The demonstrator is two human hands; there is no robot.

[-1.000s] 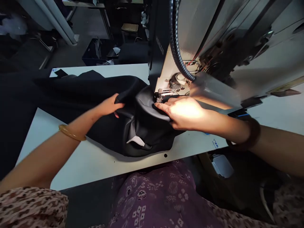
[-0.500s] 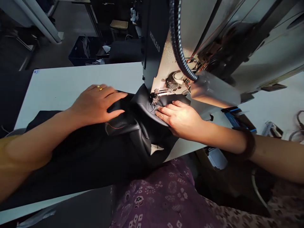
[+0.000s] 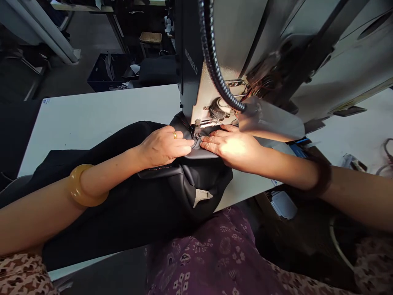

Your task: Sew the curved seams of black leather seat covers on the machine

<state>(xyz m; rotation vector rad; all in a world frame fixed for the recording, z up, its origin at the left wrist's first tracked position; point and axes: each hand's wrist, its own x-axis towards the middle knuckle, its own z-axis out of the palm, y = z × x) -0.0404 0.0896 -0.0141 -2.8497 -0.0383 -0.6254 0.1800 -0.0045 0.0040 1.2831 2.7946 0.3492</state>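
Observation:
Under the needle area of a sewing machine (image 3: 189, 78) lies a black leather-like piece (image 3: 206, 174), bunched in folds, with a line of reddish stitching along one flap. My left hand (image 3: 164, 146), with a ring on a finger, is closed, thumb and fingers pinched on the piece just left of the presser foot (image 3: 195, 132). Flat on the same piece, right of the foot, rests my right hand (image 3: 231, 144), fingers stretched out toward the needle. A pale patch of backing (image 3: 202, 196) shows at a fold. The needle tip is too small to make out.
The lamp on a flexible metal hose (image 3: 215, 69) hangs close above my right hand. Black material spreads over the left of the white table (image 3: 138, 102). A dark blue bin (image 3: 102, 73) and a woven stool (image 3: 150, 38) stand beyond. Small boxes lie at right.
My left hand has moved right and down from above the material and closed on it by the presser foot. My right hand stays nearly in place. The black material at left has risen into a fold.

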